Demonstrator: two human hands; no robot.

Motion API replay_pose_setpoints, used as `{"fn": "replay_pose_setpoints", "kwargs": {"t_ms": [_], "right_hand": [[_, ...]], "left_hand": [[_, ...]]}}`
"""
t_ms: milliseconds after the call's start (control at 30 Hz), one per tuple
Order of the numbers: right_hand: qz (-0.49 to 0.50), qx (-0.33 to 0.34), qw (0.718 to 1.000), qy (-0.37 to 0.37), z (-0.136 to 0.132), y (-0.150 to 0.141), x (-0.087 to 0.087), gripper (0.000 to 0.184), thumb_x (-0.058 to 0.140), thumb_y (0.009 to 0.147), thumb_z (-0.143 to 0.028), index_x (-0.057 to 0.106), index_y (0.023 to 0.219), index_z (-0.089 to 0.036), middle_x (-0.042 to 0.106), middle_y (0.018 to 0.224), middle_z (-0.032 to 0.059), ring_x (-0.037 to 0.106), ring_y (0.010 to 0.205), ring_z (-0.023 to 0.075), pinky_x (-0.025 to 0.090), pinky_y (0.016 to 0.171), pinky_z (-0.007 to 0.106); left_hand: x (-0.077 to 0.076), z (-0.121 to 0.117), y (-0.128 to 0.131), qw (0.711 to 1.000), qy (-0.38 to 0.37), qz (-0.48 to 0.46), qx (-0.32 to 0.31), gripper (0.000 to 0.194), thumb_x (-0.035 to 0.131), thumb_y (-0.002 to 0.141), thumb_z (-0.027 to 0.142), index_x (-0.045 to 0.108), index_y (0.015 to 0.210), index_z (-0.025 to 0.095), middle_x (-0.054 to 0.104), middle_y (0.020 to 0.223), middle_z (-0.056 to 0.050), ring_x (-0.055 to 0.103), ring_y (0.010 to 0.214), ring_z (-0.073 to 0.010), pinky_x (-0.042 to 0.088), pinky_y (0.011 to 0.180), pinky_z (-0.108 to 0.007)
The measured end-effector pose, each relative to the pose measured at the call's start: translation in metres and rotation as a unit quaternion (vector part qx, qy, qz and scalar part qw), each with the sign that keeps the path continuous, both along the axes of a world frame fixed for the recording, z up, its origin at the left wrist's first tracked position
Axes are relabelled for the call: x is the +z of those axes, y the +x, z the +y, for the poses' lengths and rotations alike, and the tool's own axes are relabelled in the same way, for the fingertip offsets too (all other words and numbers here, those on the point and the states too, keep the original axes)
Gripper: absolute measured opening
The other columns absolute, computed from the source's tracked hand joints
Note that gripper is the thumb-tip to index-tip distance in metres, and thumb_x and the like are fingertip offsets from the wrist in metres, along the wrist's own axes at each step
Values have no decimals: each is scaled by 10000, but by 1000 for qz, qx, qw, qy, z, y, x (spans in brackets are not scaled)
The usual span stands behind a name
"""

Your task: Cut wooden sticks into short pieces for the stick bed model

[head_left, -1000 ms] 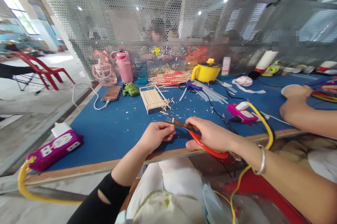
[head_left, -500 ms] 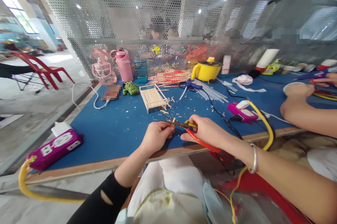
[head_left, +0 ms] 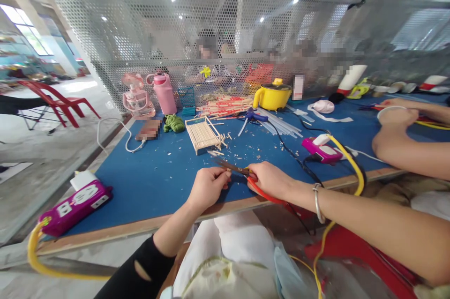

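My left hand [head_left: 209, 187] is closed, thumb against forefinger, pinching a short wooden stick [head_left: 228, 172] of which only the tip shows. Wrapped around the handles of a pair of scissors [head_left: 258, 187] is my right hand [head_left: 270, 179]. Their dark blades point left and cross just above my left fingertips, by the stick's end; the tips are blurred. Beyond the blades stands a small frame of pale wooden sticks [head_left: 204, 135], with slats and a railing. Cut stick bits [head_left: 225, 137] lie beside it, and a blurred pale piece is near its front corner.
A blue glue gun [head_left: 256, 115], clear glue sticks [head_left: 283, 123], red-and-wood sticks [head_left: 225, 107] and a yellow pot [head_left: 274, 96] sit farther back. Purple power strips [head_left: 75, 205] lie left and right, with cords. A co-worker's arm [head_left: 404, 146] rests at right, before a perforated screen [head_left: 158, 32].
My right hand's fingers have drawn together on the scissors, and the handles have closed up. The stick end showing above my left fingers looks shorter. The co-worker's far hand has shifted left.
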State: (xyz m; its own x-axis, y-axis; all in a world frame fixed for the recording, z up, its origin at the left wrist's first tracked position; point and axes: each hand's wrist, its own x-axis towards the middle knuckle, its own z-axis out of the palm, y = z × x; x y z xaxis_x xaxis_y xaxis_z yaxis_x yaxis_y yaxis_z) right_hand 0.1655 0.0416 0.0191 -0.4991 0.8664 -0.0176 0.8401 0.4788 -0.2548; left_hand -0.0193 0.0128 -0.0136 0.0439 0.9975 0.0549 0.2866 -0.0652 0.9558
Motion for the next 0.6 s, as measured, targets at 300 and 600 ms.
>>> {"fn": "replay_pose_setpoints", "kwargs": {"t_ms": [300,600], "right_hand": [[-37,-133,990,4,43,23,15,465,444,776,-562,645,650,-162,671,640,116,637,624,245,381,515,279],[-182,-166,968,-38,103,41,48,494,681,485,-655,673,534,-164,653,581,135,651,627,290,463,560,370]], "left_hand": [[-3,3,1,998,-29,-32,-48,349,543,758,475,651,706,147,584,608,-8,464,510,-97,384,510,-200],[12,49,-37,995,17,99,24,319,532,737,430,615,593,158,545,537,8,472,507,-115,356,500,-208]]}}
